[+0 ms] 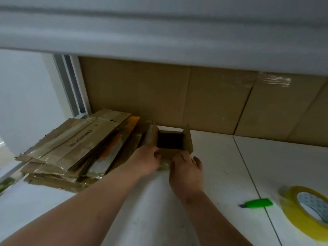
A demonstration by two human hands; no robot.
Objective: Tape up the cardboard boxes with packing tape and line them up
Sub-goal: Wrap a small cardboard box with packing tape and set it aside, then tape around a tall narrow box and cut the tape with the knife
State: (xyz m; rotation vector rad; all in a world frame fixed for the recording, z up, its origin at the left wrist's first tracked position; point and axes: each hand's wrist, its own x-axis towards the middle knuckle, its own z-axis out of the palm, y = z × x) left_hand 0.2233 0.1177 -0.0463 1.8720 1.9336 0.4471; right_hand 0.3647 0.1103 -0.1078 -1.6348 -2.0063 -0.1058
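Hands meet at the near edge of a small brown cardboard box [173, 142] on the white floor [221, 157]: left hand [148, 159] grips its left corner, right hand [186, 168] curls over the front wall. Its open mouth faces up, flaps raised, beside flattened cardboard [74, 148].

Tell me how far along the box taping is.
Early on. Done: at least one large brown cardboard box against the wall shows clear tape. In hand: both hands, left and right, hold a small open brown cardboard box, flaps up. Left: the stack of flattened cardboard boxes; the yellow tape roll lies untouched.
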